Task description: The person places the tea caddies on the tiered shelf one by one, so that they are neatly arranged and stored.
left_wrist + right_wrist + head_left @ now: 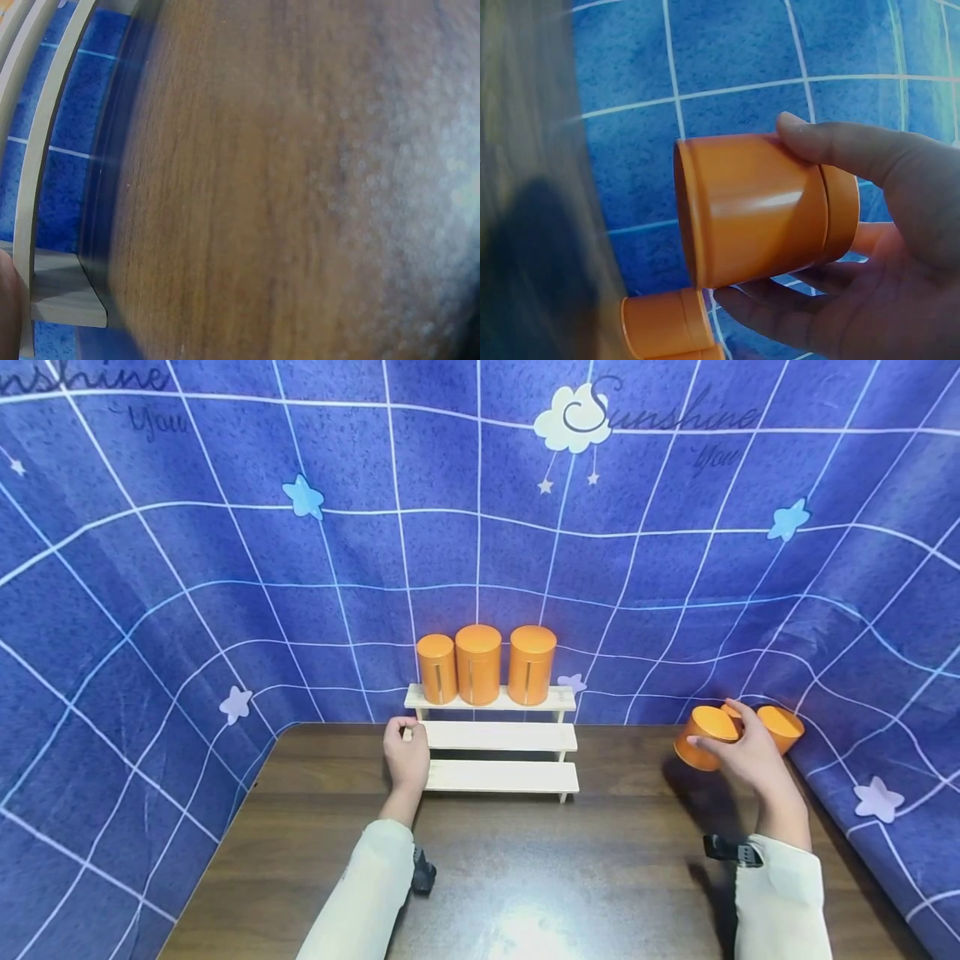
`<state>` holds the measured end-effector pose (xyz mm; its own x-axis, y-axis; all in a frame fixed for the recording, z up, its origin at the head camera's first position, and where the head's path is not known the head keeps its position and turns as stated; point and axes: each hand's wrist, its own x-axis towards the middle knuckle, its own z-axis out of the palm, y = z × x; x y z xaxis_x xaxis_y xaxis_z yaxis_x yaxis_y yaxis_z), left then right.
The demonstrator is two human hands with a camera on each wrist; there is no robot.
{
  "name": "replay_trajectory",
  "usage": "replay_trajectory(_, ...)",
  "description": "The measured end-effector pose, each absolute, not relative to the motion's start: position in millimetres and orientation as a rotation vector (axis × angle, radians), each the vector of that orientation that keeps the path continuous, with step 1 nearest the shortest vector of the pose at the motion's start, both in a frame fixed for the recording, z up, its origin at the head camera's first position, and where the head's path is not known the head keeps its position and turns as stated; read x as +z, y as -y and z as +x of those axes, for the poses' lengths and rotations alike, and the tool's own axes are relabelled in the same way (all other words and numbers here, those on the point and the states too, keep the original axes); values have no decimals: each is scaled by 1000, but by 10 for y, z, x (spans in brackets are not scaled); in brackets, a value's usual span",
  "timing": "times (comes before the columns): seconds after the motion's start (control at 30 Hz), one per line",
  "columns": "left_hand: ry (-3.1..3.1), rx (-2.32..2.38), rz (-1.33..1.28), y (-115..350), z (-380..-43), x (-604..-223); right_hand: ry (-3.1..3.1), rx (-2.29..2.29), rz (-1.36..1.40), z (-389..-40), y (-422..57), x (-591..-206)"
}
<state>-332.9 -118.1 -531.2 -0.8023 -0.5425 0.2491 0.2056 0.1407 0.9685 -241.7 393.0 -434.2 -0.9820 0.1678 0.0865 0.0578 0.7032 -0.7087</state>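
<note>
The right hand [750, 760] is partly open around an orange can [757, 210], thumb on one side and fingers on the other, near the lidded end. That can is over the right end of the table [585, 877], slightly tilted, with a dark shadow on the wood beneath it. Just past it, by the cloth, is a second can [783, 731], partly hidden by the hand; a sliver of a third shows beside it (too little to tell its size).

The left hand [407, 758] has its fingers curled in at the left end of a pale wooden rack [501, 777], gripping it around the middle and bottom steps. The rack has three steps, and three orange cans stand upright in a row on the top one: a narrower, shorter can [437, 670] at the left, a wider can [478, 667] close beside it, and another wide can [532, 667] set a little apart to the right.

Behind and around the table hangs a blue cloth [480, 552] with white grid lines, stars and a cloud. Both forearms wear pale sleeves [360, 889], with a black wrist camera [423, 870] at each cuff.
</note>
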Motion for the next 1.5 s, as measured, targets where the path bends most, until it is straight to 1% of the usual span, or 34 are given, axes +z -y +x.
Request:
replay_trajectory(0.33, 1867, -1727, 309, 1184, -3323, -5305, 2777, 1128, -130, -2371, -3858, -4241)
replay_trajectory(0.67, 1875, -1726, 295, 1176, -3289, -5269, 2782, 1159, -143, -2292, -3712, -4106)
replay_trajectory(1.5, 1870, -1715, 293, 1182, -3294, -5254, 2822, 1079, -11, -2258, -3480, -4003)
